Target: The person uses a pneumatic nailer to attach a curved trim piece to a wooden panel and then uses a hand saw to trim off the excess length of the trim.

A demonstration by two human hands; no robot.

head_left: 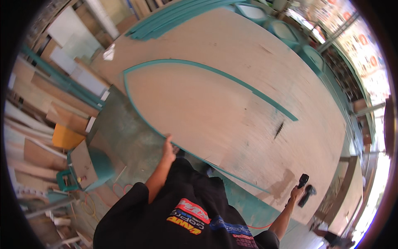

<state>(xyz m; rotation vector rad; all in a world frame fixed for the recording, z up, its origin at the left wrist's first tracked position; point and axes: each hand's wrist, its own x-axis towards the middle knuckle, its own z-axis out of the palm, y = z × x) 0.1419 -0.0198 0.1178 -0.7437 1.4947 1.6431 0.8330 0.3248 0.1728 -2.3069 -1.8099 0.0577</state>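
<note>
Long teal strips meet at a corner at the far left of a wooden tabletop (195, 99). One far strip (215, 74) runs across the board, and a near strip (143, 118) follows the edge closest to me. My left hand (168, 151) is closed on the near strip at the table's edge, thumb on top, fingers partly hidden below. Low on the right, my right hand (295, 193) is wrapped round the handle of a black handheld tool (304, 179); its exact kind is unclear. Right beside that hand lies another dark tool (307, 196), shaped like a drill.
Stacked teal strips (166, 20) lie at the table's far edge. Teal chairs or stools (284, 33) line the far right. Boards (68, 31) lean on the left, near a teal box-like stand (89, 166). An orange hose (118, 189) trails on the floor. A dark spiral mark (279, 130) shows on the tabletop.
</note>
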